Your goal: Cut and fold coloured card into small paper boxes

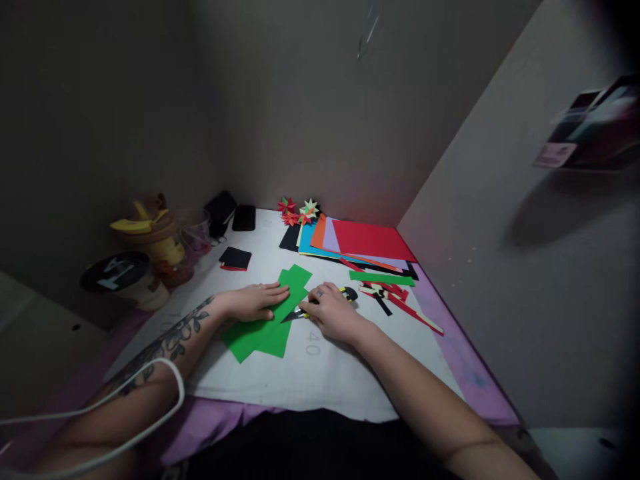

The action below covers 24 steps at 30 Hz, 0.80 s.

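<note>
Green paper sheets (260, 333) lie overlapped on a white cutting mat (310, 373). My left hand (257, 301) lies flat on the green paper with its fingers stretched out, pressing it down. My right hand (333, 312) is curled round scissors (320, 305) with black and yellow handles; the blades point left and touch the edge of the green paper.
A fan of coloured paper sheets (360, 243) lies at the back with folded paper stars (299, 211) behind it. Cut strips (395, 297) lie to the right. A small black card (235, 258), black cases (233, 215) and jars (150, 250) stand at the left. Walls enclose the back and right.
</note>
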Each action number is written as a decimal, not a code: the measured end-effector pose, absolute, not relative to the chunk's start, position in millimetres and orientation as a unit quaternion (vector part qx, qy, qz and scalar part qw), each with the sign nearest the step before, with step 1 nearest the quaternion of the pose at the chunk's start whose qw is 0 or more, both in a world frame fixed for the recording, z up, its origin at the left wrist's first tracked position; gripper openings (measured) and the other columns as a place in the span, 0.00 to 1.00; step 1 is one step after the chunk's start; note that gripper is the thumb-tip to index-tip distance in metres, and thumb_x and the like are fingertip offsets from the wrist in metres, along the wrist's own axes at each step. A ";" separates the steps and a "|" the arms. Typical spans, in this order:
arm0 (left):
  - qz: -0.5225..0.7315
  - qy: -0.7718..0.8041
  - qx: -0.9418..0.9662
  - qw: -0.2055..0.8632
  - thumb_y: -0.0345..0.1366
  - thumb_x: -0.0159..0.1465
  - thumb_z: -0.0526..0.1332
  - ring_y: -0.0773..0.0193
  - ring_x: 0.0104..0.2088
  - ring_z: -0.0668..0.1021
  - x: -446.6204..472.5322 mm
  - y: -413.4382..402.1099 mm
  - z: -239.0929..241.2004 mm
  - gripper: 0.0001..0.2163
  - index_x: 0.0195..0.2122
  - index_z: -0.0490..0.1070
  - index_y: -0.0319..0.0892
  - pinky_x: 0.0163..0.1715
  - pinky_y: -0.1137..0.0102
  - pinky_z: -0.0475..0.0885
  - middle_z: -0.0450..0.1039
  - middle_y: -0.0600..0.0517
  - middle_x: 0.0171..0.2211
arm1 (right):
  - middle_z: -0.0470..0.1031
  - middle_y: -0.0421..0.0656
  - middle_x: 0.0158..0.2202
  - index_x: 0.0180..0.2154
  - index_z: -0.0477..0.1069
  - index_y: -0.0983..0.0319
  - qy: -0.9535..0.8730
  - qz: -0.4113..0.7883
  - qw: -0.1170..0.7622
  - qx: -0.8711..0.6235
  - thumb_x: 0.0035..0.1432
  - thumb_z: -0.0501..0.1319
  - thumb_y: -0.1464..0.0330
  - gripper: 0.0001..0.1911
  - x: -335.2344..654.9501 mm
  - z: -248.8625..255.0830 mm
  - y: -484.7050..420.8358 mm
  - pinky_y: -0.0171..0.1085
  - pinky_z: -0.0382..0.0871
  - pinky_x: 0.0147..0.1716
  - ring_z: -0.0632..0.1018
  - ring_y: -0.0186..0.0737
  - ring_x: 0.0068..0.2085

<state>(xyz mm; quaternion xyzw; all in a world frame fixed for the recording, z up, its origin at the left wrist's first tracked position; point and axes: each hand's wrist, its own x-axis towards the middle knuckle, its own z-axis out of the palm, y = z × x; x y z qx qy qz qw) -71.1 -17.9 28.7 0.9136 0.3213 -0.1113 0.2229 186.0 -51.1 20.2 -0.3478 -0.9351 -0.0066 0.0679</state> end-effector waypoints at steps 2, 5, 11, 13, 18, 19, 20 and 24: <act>-0.111 0.331 0.912 0.215 0.38 0.66 0.48 0.56 0.67 0.47 -70.1 -18.3 27.1 0.28 0.67 0.45 0.45 0.63 0.61 0.48 0.41 0.49 0.68 | 0.71 0.48 0.39 0.46 0.74 0.58 -0.938 -0.008 0.067 -0.340 0.61 0.56 0.68 0.13 181.6 21.4 -54.8 0.45 0.53 0.48 0.66 0.45 0.43; -0.109 0.339 0.912 0.204 0.37 0.66 0.48 0.57 0.67 0.47 -68.7 -19.3 26.1 0.28 0.67 0.45 0.44 0.63 0.61 0.49 0.42 0.50 0.68 | 0.71 0.48 0.39 0.46 0.73 0.58 -0.944 -0.010 0.066 -0.324 0.61 0.55 0.68 0.13 173.2 22.6 -61.4 0.46 0.53 0.48 0.66 0.45 0.42; -0.098 0.340 0.912 0.208 0.38 0.65 0.49 0.56 0.67 0.49 -69.1 -19.6 25.9 0.28 0.67 0.47 0.43 0.63 0.61 0.50 0.45 0.49 0.68 | 0.70 0.49 0.38 0.47 0.72 0.59 -0.952 -0.025 0.062 -0.298 0.61 0.53 0.69 0.14 150.3 23.9 -81.4 0.46 0.53 0.47 0.65 0.46 0.41; -0.088 0.342 0.911 0.212 0.38 0.65 0.50 0.56 0.67 0.50 -69.9 -18.9 24.5 0.28 0.67 0.48 0.44 0.63 0.61 0.50 0.46 0.49 0.67 | 0.70 0.49 0.38 0.47 0.72 0.60 -0.954 -0.024 0.063 -0.291 0.60 0.54 0.69 0.15 142.9 24.9 -88.1 0.46 0.53 0.47 0.65 0.46 0.41; -0.076 0.340 0.913 0.211 0.38 0.64 0.50 0.57 0.67 0.50 -71.0 -17.1 20.3 0.28 0.67 0.48 0.46 0.63 0.62 0.49 0.47 0.51 0.67 | 0.70 0.49 0.39 0.46 0.71 0.61 -0.963 -0.010 0.051 -0.265 0.56 0.57 0.70 0.15 131.6 28.1 -97.4 0.46 0.52 0.47 0.65 0.47 0.42; -0.078 0.340 0.913 0.211 0.38 0.64 0.50 0.57 0.67 0.50 -71.0 -17.0 20.3 0.29 0.67 0.48 0.46 0.63 0.62 0.49 0.47 0.51 0.67 | 0.70 0.49 0.39 0.47 0.70 0.61 -0.964 -0.008 0.048 -0.261 0.56 0.57 0.70 0.15 130.8 28.7 -98.1 0.46 0.52 0.47 0.65 0.47 0.42; -0.081 0.340 0.913 0.211 0.38 0.64 0.50 0.57 0.67 0.50 -70.8 -17.1 20.6 0.29 0.67 0.48 0.46 0.63 0.62 0.49 0.47 0.51 0.67 | 0.70 0.50 0.40 0.47 0.70 0.61 -0.965 -0.008 0.046 -0.259 0.55 0.58 0.70 0.16 130.3 29.2 -98.9 0.46 0.52 0.47 0.65 0.47 0.42; -0.084 0.345 0.910 0.213 0.37 0.64 0.50 0.57 0.67 0.49 -69.8 -19.1 23.5 0.28 0.67 0.48 0.45 0.63 0.61 0.49 0.46 0.51 0.67 | 0.71 0.48 0.39 0.47 0.70 0.59 -0.971 -0.002 0.050 -0.234 0.57 0.57 0.69 0.14 128.0 30.0 -104.4 0.47 0.52 0.47 0.66 0.46 0.42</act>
